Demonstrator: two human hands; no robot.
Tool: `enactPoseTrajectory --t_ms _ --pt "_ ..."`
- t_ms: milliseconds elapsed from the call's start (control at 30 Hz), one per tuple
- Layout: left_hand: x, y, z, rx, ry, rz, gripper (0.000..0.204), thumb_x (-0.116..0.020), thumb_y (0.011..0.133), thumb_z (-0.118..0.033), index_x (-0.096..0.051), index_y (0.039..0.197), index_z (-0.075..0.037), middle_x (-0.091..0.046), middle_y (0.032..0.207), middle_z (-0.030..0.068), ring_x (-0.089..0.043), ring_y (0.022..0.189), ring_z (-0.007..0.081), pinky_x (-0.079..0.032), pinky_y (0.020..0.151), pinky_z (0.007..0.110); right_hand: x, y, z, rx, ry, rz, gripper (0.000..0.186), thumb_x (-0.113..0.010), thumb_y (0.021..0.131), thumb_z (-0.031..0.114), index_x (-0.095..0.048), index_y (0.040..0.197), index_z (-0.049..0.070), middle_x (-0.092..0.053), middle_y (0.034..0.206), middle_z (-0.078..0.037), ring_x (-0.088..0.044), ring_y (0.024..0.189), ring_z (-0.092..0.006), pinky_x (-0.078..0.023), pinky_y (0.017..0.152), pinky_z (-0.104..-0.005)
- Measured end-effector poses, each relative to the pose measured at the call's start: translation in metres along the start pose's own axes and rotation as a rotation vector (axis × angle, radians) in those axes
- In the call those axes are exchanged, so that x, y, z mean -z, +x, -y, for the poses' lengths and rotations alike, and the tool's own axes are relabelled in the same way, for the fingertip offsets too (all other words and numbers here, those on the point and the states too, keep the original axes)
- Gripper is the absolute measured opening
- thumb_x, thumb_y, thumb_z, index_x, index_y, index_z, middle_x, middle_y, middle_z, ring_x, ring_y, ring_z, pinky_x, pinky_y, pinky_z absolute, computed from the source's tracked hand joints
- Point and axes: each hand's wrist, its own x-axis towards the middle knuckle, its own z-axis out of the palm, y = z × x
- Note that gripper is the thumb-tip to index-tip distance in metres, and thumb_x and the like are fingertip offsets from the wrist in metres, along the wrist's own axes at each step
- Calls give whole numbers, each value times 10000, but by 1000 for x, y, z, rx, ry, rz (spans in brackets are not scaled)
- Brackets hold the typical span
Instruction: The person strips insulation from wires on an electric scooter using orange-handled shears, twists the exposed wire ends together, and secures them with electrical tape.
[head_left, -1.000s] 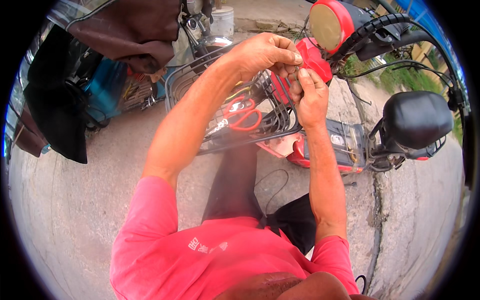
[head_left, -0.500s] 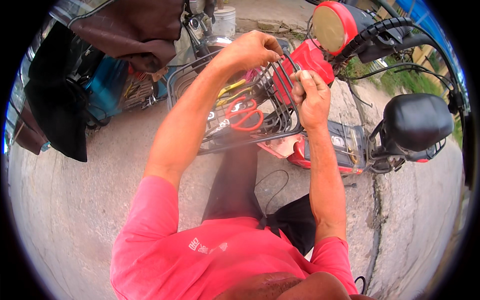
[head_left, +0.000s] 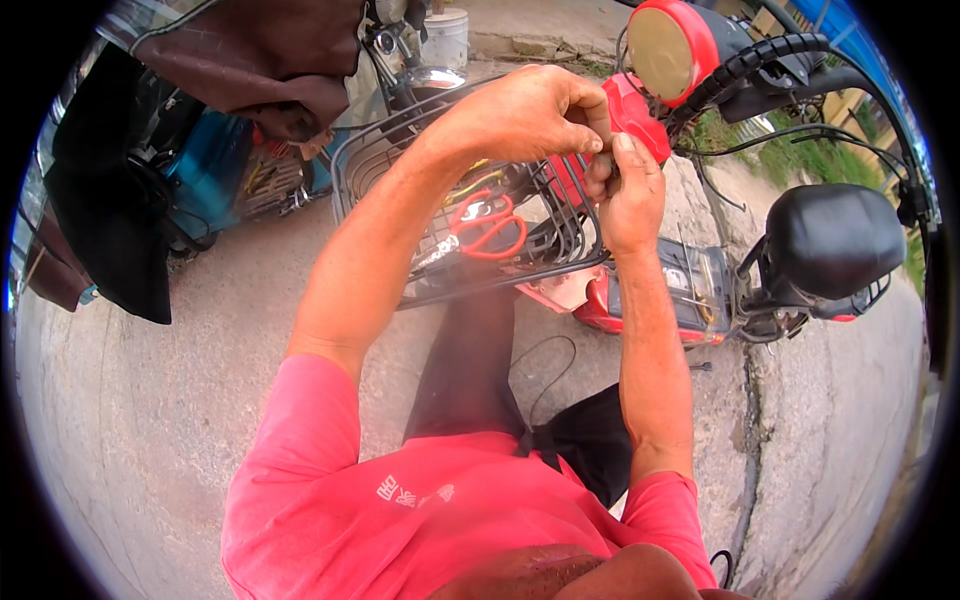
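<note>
1. Head view: your left hand [head_left: 540, 112] and right hand [head_left: 632, 195] meet at the fingertips, the left reaching over from one side, the right raised from below. Your thumbs and forefingers are bent in close together. You cannot tell whether either pinches something; anything between them is too small or hidden.
2. Beneath your left wrist and just beside your right hand is the black wire basket [head_left: 560, 271], partly covered by your left forearm.
3. In the basket lie scissors [head_left: 488, 232] with orange-red handles, nearer you than your fingers; other contents are partly hidden.
4. Just behind your fingertips is a red panel [head_left: 638, 115], with a round headlight [head_left: 662, 52] beyond it, red-rimmed with a tan face.
5. To the right of your right forearm you have a dark footboard [head_left: 690, 285], then a black seat [head_left: 835, 240].
6. Well off to your left, a brown cover [head_left: 255, 60] hangs over a teal vehicle [head_left: 205, 175]; a white bucket [head_left: 445, 38] stands farther back.
7. Under you is grey concrete ground [head_left: 230, 300].
</note>
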Motion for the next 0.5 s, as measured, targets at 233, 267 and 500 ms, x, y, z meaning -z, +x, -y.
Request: enactPoseTrajectory --t_ms 233,267,500 --pt "2 4 9 58 28 -59 217 -681 838 -131 -726 1011 -8 -702 864 87 -645 835 181 -514 777 339 2 1 3 -16 188 54 400 -404 1009 274 -618 1143 -37 -631 890 -100 -602 748 -186 -466 687 -310" --pt "3 4 10 60 18 -62 212 -678 844 -128 -724 1012 -7 -703 870 84 -644 833 178 -515 777 338 2 1 3 -10 193 65 394 -404 1000 258 -615 1146 -41 -636 902 -109 -612 764 -196 -475 707 -319" --pt "1 5 18 35 -9 -99 206 -673 866 -125 -716 1027 -4 -708 906 80 -645 827 166 -519 771 332 3 2 -4 25 128 31 265 -461 959 56 -610 1153 -45 -673 964 -119 -672 826 -198 -535 753 -313"
